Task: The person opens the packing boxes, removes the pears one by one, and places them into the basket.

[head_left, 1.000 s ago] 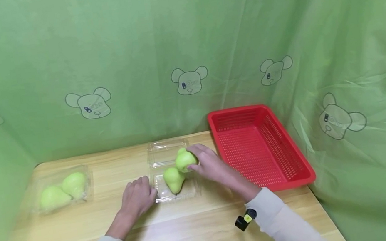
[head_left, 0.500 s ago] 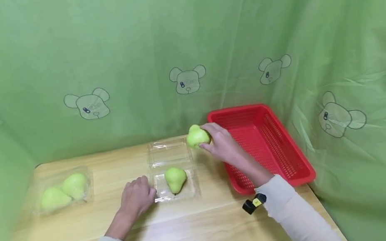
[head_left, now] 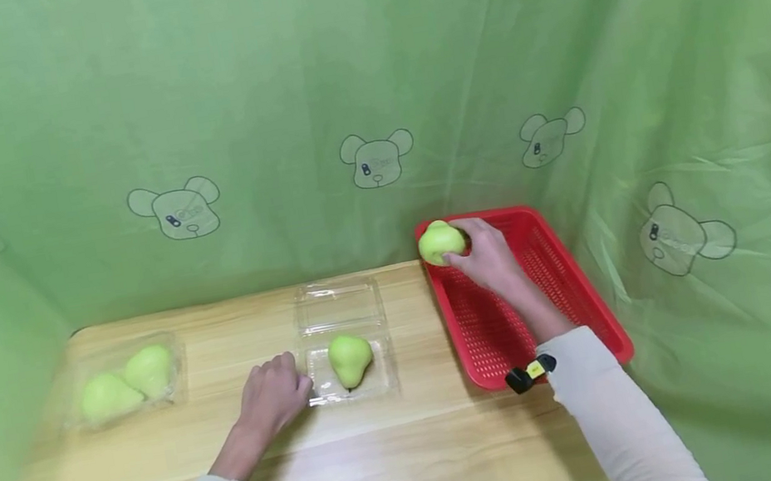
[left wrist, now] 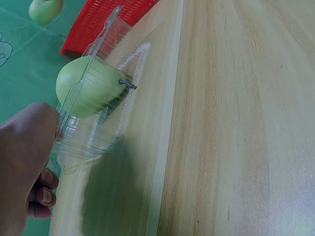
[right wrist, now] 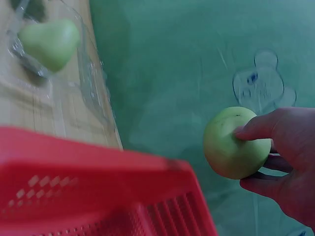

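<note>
My right hand (head_left: 490, 255) holds a green pear (head_left: 441, 242) over the back left corner of the red basket (head_left: 443, 299). Its thumb and fingers grip the pear from the side in the right wrist view. Another green pear (head_left: 350, 360) lies in the near half of an opened clear plastic clamshell box (head_left: 387, 375), whose lid half lies behind it. My left hand (head_left: 273, 393) is at the box's left edge. In the left wrist view it pinches the rim of the clamshell box (left wrist: 74, 135), its other fingers curled beneath.
At the left of the wooden table (head_left: 392, 475) sits a second clear box (head_left: 177, 366) with two green pears (head_left: 128, 382) inside. Green curtains (head_left: 255, 84) with printed bear heads hang behind and at both sides. The basket stands at the table's right edge.
My right hand has lifted the pear out of the clamshell box and carried it right, over the basket. The other pear shifted slightly in the box. My left hand has stayed put.
</note>
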`<state>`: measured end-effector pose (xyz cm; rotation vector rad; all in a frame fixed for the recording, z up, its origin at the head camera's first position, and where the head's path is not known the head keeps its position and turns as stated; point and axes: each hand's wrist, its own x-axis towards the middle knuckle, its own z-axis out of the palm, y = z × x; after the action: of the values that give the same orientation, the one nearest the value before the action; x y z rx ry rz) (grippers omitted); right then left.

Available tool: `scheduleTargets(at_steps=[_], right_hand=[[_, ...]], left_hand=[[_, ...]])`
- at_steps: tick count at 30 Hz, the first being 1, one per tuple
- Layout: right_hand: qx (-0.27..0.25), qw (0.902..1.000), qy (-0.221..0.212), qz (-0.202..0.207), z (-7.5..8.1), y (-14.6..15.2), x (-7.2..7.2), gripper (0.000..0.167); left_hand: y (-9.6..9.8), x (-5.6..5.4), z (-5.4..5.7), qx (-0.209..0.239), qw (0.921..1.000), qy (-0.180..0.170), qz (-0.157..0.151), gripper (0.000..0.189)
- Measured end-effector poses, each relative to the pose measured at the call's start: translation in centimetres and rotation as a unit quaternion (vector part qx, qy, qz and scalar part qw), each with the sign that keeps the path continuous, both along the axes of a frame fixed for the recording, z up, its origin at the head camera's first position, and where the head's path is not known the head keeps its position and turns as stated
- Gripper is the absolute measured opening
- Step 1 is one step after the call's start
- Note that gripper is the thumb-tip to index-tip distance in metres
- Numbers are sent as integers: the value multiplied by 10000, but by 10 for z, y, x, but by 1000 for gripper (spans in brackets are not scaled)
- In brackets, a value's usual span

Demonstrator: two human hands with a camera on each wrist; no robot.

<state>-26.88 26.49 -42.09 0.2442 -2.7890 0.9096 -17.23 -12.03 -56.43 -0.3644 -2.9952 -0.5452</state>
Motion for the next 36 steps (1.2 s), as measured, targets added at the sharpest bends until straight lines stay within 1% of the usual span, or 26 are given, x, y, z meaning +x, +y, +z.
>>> scheduleTargets(at_steps=[5, 13, 19, 25, 29, 33, 36], right_hand=[[30, 9989, -345, -317, -8, 24, -11, 63], [46, 9973, -419, -607, -21, 51, -23, 63], [162, 9945, -726, -737, -31, 67, -29, 64], [123, 9912, -961, -899, -40, 80, -36, 64], [124, 9880, -1142, -1031, -50, 89, -39, 66], [102, 9868, -1184, -1102, -59, 96, -44, 66], [144, 9866, -1182, -1113, -64, 101, -46, 65]], left_hand=[[1, 0, 0, -65, 10000, 1, -31, 20], [1, 0, -1, -80, 9999, 87, -88, 20], [1, 2, 0, -94, 9998, 137, -82, 23], [2, 4, -1, -137, 9998, 112, -68, 23], [2, 4, -1, -128, 9998, 117, -60, 23], [1, 3, 0, -164, 9996, 247, -38, 24], [1, 2, -1, -164, 9995, 251, -36, 24]])
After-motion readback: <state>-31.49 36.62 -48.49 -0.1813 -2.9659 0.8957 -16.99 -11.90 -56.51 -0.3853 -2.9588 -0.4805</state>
